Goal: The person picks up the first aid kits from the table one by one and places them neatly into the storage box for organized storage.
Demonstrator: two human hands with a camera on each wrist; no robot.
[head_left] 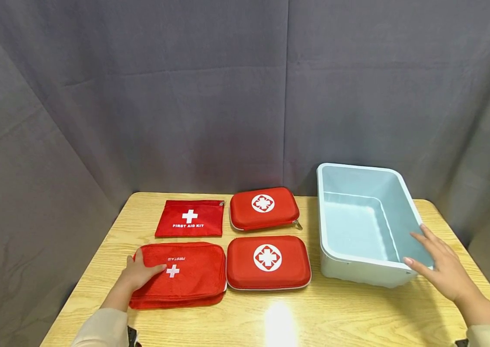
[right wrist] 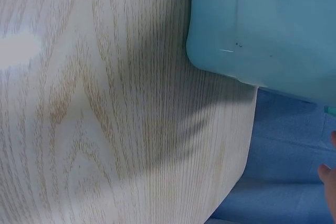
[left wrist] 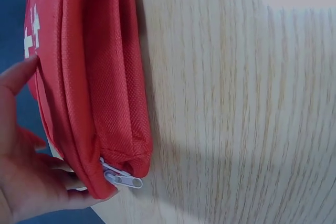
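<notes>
My left hand (head_left: 138, 274) grips the left end of a soft red first aid pouch (head_left: 192, 277), thumb on top by the white cross and fingers round the edge. In the left wrist view, the pouch (left wrist: 107, 77) shows its side and a zip pull (left wrist: 123, 180) near the hand (left wrist: 31, 177). At the right, my right hand (head_left: 444, 265) has its fingers spread at the near right corner of a pale blue plastic bin (head_left: 366, 272). Only some fingertips (right wrist: 326, 172) appear in the right wrist view; whether they touch the bin (right wrist: 262, 40) I cannot tell.
Two hard red first aid cases (head_left: 245, 277) lie mid-table, the farther case (head_left: 242, 212) slightly turned. A flat red zip pouch (head_left: 188, 231) is behind the gripped one. The wooden table (head_left: 210, 327) backs onto a grey curtain (head_left: 205, 120).
</notes>
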